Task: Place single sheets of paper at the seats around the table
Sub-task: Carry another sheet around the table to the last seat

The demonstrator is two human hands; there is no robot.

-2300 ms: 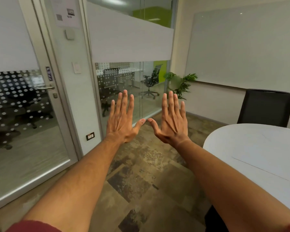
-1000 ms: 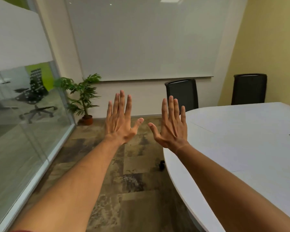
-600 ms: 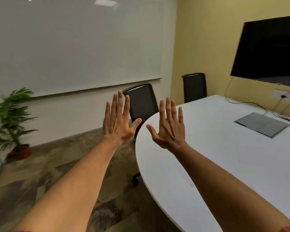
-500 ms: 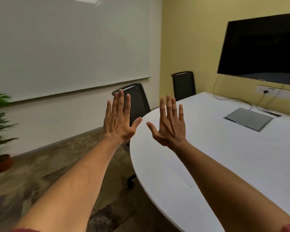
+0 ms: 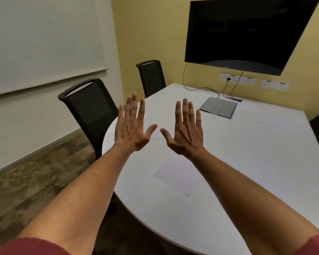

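Observation:
Both my arms are stretched out above the white table (image 5: 238,162). My left hand (image 5: 132,127) and my right hand (image 5: 186,130) are raised side by side, backs toward me, fingers straight and spread, holding nothing. A white sheet of paper (image 5: 175,174) lies flat on the table below my right wrist, near the rounded end. Another sheet (image 5: 156,134) shows between my two thumbs, mostly hidden by my hands. A faint third sheet (image 5: 278,126) lies toward the far right side.
Two black mesh chairs stand at the table's left side, one close (image 5: 89,109) and one farther back (image 5: 151,77). A grey folder-like pad (image 5: 218,107) lies near the far edge below a wall screen (image 5: 245,34), with cables (image 5: 201,88) beside it. A whiteboard (image 5: 42,41) covers the left wall.
The view has swung to the right from the glass door and plant to the table and the wall screen. My hands have stayed raised and spread in front of me throughout.

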